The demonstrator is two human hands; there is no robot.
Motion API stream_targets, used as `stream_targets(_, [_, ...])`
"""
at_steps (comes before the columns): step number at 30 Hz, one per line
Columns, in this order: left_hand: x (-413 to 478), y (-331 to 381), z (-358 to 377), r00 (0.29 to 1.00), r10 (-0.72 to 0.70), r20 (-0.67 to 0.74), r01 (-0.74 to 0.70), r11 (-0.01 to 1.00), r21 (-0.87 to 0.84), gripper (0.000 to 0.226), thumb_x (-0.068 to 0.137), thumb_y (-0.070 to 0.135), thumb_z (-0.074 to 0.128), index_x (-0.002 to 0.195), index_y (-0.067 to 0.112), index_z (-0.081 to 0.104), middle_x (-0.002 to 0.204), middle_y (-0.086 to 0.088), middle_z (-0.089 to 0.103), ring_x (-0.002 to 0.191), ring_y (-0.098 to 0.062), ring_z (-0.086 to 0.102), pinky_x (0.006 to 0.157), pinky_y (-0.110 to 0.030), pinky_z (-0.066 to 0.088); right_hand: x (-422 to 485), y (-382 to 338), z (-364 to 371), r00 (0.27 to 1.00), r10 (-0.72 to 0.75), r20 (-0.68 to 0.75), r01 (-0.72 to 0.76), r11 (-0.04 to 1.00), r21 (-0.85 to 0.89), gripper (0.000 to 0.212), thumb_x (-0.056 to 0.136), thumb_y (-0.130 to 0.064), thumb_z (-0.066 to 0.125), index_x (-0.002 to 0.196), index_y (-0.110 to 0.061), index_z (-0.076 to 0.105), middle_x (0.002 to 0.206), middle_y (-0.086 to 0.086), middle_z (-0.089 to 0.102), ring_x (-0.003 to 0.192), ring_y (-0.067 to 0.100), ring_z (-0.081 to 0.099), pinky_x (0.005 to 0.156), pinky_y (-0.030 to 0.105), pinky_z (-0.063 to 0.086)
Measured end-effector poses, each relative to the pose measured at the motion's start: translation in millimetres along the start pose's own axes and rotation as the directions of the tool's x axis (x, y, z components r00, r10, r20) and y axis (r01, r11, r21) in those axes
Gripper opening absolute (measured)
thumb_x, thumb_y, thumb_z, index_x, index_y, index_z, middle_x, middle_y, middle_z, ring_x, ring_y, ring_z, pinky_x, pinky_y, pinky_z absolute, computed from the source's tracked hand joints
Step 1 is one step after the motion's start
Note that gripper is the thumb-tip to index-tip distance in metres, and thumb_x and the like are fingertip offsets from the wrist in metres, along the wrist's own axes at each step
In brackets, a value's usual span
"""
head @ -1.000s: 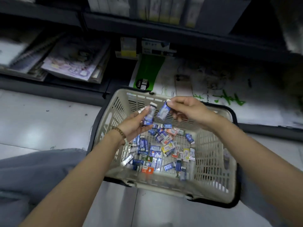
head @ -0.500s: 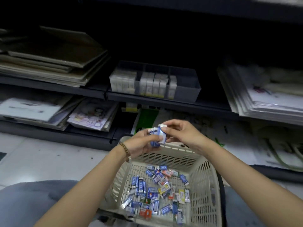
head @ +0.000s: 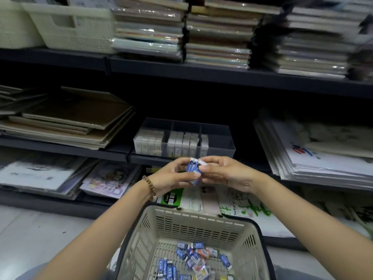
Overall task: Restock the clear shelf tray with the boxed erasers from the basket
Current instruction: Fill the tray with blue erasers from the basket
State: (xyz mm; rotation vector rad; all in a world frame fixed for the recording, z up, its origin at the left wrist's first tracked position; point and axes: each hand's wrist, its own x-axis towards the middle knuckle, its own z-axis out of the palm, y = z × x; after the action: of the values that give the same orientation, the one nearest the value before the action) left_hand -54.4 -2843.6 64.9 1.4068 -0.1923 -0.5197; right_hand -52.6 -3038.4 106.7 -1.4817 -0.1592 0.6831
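Both hands meet just below the shelf tray, holding a small bundle of blue and white boxed erasers [head: 194,169] between them. My left hand [head: 171,176] grips the bundle from the left, and my right hand [head: 224,173] pinches its right side. The clear shelf tray [head: 219,145] sits on the middle shelf right behind the hands, with rows of pale boxes in its left and middle compartments; its right compartment looks bare. Below, the beige basket [head: 193,226] holds several loose boxed erasers [head: 193,259].
Stacks of brown card [head: 66,120] lie left of the tray, and paper pads [head: 323,150] to its right. Wrapped paper stacks [head: 218,35] and white baskets [head: 68,23] fill the top shelf. Sketchbooks [head: 42,172] lie on the lowest shelf.
The view has tilted upward from the basket to the shelves. Both hands have risen out of the basket and brought the erasers together into one bundle in front of the tray.
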Motion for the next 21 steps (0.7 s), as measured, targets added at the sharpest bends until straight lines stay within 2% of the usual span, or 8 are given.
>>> stream_targets(4, [19.5, 17.8, -1.4, 0.991, 0.115, -0.071, -0.109, 0.99, 0.09, 0.076, 0.06, 0.03, 0.08, 0.128, 0.022, 0.048, 0.121, -0.006, 0.06, 0.1, -0.014, 0.067, 0.076, -0.024, 0.054, 8.6, -18.3, -20.2, 0.999, -0.042, 0.017, 0.042, 0.999, -0.002, 0.054, 0.072, -0.02, 0.072, 0.122, -0.006, 0.056, 0.112, 0.01, 0.069, 0.102, 0.02, 0.067, 0.082, 0.021, 0.054])
stream_targets(7, [41.0, 27.1, 0.4, 0.971, 0.217, -0.101, -0.195, 0.962, 0.193, 0.071, 0.071, 0.024, 0.076, 0.134, 0.019, 0.043, 0.122, -0.003, 0.06, 0.099, -0.006, 0.066, 0.074, -0.02, 0.054, 15.6, -31.9, -37.7, 0.997, -0.082, -0.003, 0.081, 0.995, -0.061, 0.053, 0.071, -0.018, 0.072, 0.12, -0.004, 0.058, 0.114, 0.013, 0.068, 0.106, 0.02, 0.065, 0.087, 0.021, 0.053])
stream_targets(9, [57.8, 32.1, 2.6, 0.951, 0.299, -0.083, -0.265, 0.921, 0.284, 0.062, 0.081, 0.015, 0.07, 0.134, 0.018, 0.04, 0.124, -0.001, 0.057, 0.098, 0.001, 0.064, 0.074, -0.017, 0.053, 21.1, -41.2, -50.0, 0.991, -0.125, -0.045, 0.121, 0.989, -0.082, 0.051, 0.066, -0.015, 0.074, 0.114, -0.004, 0.061, 0.109, 0.012, 0.07, 0.101, 0.019, 0.067, 0.082, 0.021, 0.054])
stream_targets(12, [83.1, 41.5, -1.5, 0.919, 0.375, -0.122, -0.318, 0.888, 0.333, 0.056, 0.086, 0.016, 0.063, 0.136, 0.015, 0.038, 0.127, -0.002, 0.053, 0.106, -0.003, 0.059, 0.085, -0.022, 0.053, 31.3, -56.1, -70.3, 0.967, -0.209, -0.143, 0.196, 0.975, -0.1, 0.036, 0.066, -0.007, 0.075, 0.101, -0.008, 0.064, 0.1, 0.008, 0.072, 0.091, 0.015, 0.07, 0.074, 0.02, 0.055])
stream_targets(14, [97.1, 45.4, -14.2, 0.881, 0.444, -0.164, -0.298, 0.79, 0.535, 0.056, 0.085, 0.031, 0.064, 0.134, 0.018, 0.041, 0.127, 0.004, 0.052, 0.116, -0.007, 0.052, 0.096, -0.024, 0.045, 40.5, -64.3, -87.5, 0.93, -0.277, -0.242, 0.211, 0.941, -0.266, 0.032, 0.071, -0.006, 0.076, 0.101, -0.009, 0.065, 0.102, 0.007, 0.07, 0.095, 0.015, 0.068, 0.079, 0.023, 0.054])
stream_targets(17, [110.5, 41.1, -37.0, 0.87, 0.467, -0.161, -0.201, 0.632, 0.748, 0.056, 0.083, 0.049, 0.06, 0.132, 0.026, 0.045, 0.125, 0.015, 0.048, 0.122, -0.008, 0.047, 0.094, -0.018, 0.036, 57.1, -69.3, -110.3, 0.875, -0.327, -0.357, 0.052, 0.796, -0.603, 0.047, 0.071, -0.019, 0.081, 0.113, -0.011, 0.061, 0.11, 0.005, 0.065, 0.104, 0.017, 0.061, 0.089, 0.025, 0.047])
stream_targets(19, [118.0, 34.3, -46.4, 0.889, 0.431, -0.154, -0.132, 0.565, 0.815, 0.06, 0.081, 0.055, 0.058, 0.133, 0.029, 0.044, 0.132, 0.012, 0.047, 0.124, -0.01, 0.045, 0.093, -0.019, 0.035, 68.4, -64.4, -115.8, 0.882, -0.298, -0.364, -0.024, 0.745, -0.667, 0.056, 0.07, -0.022, 0.082, 0.119, -0.012, 0.057, 0.111, 0.004, 0.063, 0.099, 0.016, 0.061, 0.083, 0.022, 0.048])
stream_targets(21, [124.3, 26.5, -49.7, 0.911, 0.388, -0.136, -0.087, 0.506, 0.858, 0.065, 0.079, 0.058, 0.059, 0.135, 0.03, 0.043, 0.141, 0.007, 0.043, 0.128, -0.013, 0.042, 0.1, -0.025, 0.037, 79.0, -57.2, -114.0, 0.907, -0.257, -0.333, -0.07, 0.689, -0.721, 0.062, 0.069, -0.026, 0.082, 0.123, -0.014, 0.053, 0.11, 0.001, 0.059, 0.093, 0.012, 0.059, 0.075, 0.017, 0.046])
